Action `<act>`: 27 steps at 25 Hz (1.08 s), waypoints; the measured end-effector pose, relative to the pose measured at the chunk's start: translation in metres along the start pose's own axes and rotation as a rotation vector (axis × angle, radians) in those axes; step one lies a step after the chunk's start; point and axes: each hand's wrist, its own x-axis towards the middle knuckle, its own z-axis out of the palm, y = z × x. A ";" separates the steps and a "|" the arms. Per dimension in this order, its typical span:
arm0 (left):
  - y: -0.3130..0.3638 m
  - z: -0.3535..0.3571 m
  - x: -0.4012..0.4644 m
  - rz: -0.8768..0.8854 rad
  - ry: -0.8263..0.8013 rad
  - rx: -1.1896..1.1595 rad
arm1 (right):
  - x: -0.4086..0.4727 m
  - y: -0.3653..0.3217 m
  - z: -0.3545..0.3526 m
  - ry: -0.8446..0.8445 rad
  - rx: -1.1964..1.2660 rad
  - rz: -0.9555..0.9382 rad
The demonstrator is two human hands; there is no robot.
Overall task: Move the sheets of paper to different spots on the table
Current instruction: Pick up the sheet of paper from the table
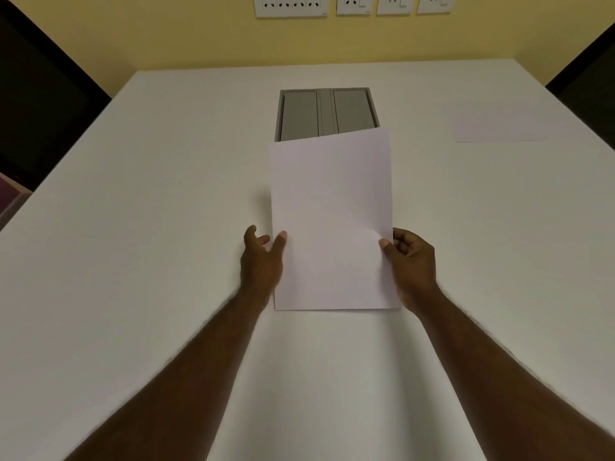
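Observation:
A white sheet of paper [331, 217] is held up over the middle of the white table [133, 227], its far edge covering the near side of a grey recessed panel. My left hand [261, 261] grips the sheet's left edge, thumb on top. My right hand [411, 261] pinches the right edge, thumb on the paper. A second white sheet [509, 123] lies flat at the far right of the table, faint against the surface.
A grey recessed socket box [327, 111] with closed flaps sits in the table's middle. Dark chairs stand at the left [40, 101] and the right [589, 78]. Wall sockets [352, 5] line the yellow wall beyond the far edge.

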 end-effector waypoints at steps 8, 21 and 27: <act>0.046 -0.083 -0.070 0.076 0.026 -0.218 | -0.074 -0.064 -0.007 -0.071 0.069 -0.011; 0.062 -0.264 -0.304 0.166 0.189 -0.351 | -0.282 -0.181 -0.013 -0.296 0.078 -0.110; 0.042 -0.348 -0.414 0.160 0.421 -0.367 | -0.372 -0.214 0.013 -0.610 0.126 -0.141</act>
